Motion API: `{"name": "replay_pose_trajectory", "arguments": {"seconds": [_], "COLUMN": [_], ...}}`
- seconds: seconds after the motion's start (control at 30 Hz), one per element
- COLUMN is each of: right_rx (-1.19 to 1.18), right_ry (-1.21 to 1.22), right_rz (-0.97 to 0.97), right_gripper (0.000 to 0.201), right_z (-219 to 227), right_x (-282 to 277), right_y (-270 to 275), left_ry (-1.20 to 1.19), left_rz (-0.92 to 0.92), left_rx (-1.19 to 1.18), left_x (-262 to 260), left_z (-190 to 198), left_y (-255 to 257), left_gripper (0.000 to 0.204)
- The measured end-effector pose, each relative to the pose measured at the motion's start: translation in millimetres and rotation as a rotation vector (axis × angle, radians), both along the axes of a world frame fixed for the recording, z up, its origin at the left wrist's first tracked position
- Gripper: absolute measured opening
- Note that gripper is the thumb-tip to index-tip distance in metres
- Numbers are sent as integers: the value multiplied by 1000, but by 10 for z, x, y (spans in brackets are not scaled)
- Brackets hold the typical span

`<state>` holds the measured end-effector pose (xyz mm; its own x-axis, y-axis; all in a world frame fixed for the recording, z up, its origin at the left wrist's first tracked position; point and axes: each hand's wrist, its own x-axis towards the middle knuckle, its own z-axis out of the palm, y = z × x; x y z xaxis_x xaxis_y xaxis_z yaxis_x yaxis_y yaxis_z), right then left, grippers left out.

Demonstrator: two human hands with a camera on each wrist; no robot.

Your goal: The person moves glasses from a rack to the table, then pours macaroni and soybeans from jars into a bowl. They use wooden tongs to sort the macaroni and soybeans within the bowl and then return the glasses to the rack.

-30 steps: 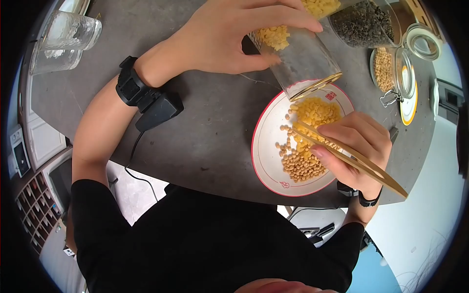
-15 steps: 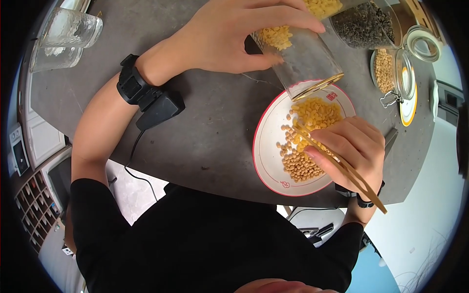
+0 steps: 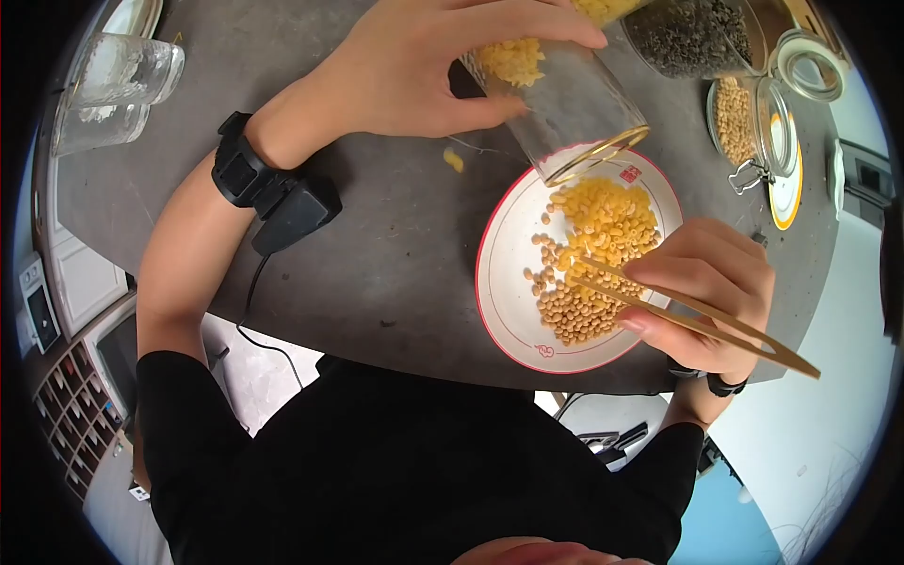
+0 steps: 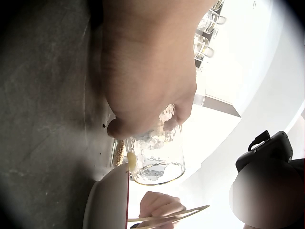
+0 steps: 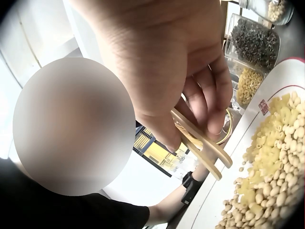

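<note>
My left hand [image 3: 405,71] grips a clear glass [image 3: 579,108] with a gold rim, tilted mouth-down towards the plate. Yellow pasta pieces [image 3: 513,62] lie in its raised end. Wooden tongs [image 3: 716,320] are pinched between the thumb and fingers of my right hand [image 3: 711,292]; their tips [image 5: 224,160] stand apart over the plate. On the white, red-rimmed plate [image 3: 504,292], yellow pasta [image 3: 612,212] lies at the far side, with tan beans [image 3: 574,315] nearer me, the two mixed where they meet. A single yellow piece [image 3: 454,161] shows left of the glass.
At the back right stand a container of dark dried leaves [image 3: 692,42] and an open clip-top jar [image 3: 749,122] of beans. More yellow pasta [image 5: 250,83] sits in a clear container. Two clear glasses [image 3: 122,80] are at the far left. A cable [image 3: 250,301] hangs off the table edge.
The tongs close up between the first two frames, then spread again, their handle end swinging back outward. A yellow piece now shows below the left thumb. The left hand keeps the glass tilted.
</note>
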<state>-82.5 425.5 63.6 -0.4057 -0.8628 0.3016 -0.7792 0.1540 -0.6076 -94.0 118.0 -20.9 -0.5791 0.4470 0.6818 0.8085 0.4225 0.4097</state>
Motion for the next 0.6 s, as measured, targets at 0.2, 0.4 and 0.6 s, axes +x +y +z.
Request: {"name": "replay_pose_trajectory", "arguments": {"seconds": [0.2,0.4,0.6], "right_rx": [83,68,22], "right_ry": [-4,-33,-83], "right_rz": [13,17,-4], "right_gripper": [36,36,38], "right_z": [-57,-80,-71], "right_x": [-9,31,74], "right_y": [8,-44,-73], "left_ry": [47,2,6], "left_rz": [2,-6,-28], "left_rx": [-27,9,147], "left_x": [-37,-9,-76], "left_z": [-38,-7,-154], "left_y": [-22,1,1], "left_gripper": [63,62,65]}}
